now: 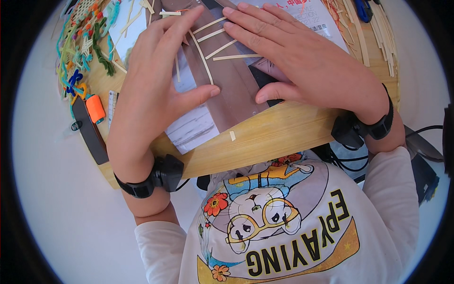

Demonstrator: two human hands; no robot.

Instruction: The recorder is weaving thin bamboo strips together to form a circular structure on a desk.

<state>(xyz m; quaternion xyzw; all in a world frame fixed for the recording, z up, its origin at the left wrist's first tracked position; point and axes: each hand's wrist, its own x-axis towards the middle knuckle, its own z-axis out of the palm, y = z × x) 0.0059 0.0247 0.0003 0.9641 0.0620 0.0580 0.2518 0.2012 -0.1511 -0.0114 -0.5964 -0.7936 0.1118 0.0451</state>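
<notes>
A glossy magazine page point(236, 92) lies on the wooden table under both hands. On its brown part rests a long pale strip point(202, 54), slightly bent, with several shorter pale strips point(236, 57) lying slantwise to its right. My left hand point(156, 71) is at the left of these strips, thumb and fingers spread apart; its thumb tip is by the long strip's near end. My right hand point(302, 61) lies flat over the page from the right, fingers extended and thumb apart, its fingertips at the right ends of the upper short strips. Neither hand grips anything visible.
Coloured fuzzy cords point(87, 52) are heaped at the far left. Nearby are an orange block-like object point(95, 110), a dark flat case point(90, 130) and a ruler point(112, 106). Loose strips point(380, 35) and a blue-handled tool point(363, 10) lie far right. A small offcut point(232, 136) sits near the front edge.
</notes>
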